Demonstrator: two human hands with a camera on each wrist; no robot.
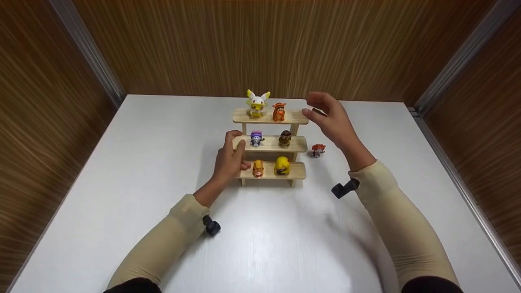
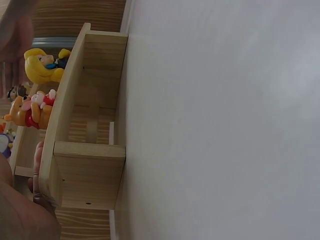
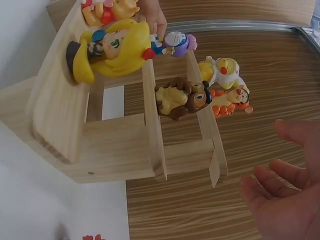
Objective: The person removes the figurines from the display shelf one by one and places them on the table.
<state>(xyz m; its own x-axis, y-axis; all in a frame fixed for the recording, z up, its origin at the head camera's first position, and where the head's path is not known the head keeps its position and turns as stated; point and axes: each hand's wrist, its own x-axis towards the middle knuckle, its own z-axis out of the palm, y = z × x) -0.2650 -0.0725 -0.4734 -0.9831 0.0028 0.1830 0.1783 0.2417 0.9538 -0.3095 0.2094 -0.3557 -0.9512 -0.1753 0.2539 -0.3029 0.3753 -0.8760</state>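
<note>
A three-tier wooden display shelf [image 1: 270, 143] holds small toy figures. My left hand [image 1: 231, 156] grips its left end, fingers curled at the lower boards; part of that grip is hidden. Close to the top board's right end, my right hand [image 1: 333, 122] hovers with loosely bent fingers, apart from the wood and holding nothing in the right wrist view. On top are a white-and-yellow eared figure [image 1: 257, 104] and an orange tiger figure [image 1: 279, 112]. A purple-hatted figure [image 1: 256, 138] and a brown owl figure [image 3: 176, 97] occupy the middle. Below sit a bear figure [image 2: 31, 114] and a yellow-haired figure [image 3: 116, 49].
A red-topped figure [image 1: 318, 150] stands on the white table [image 1: 134, 162], right of the shelf. Wood-grain panels [image 1: 260, 49] enclose the back and sides, with metal strips at the corners.
</note>
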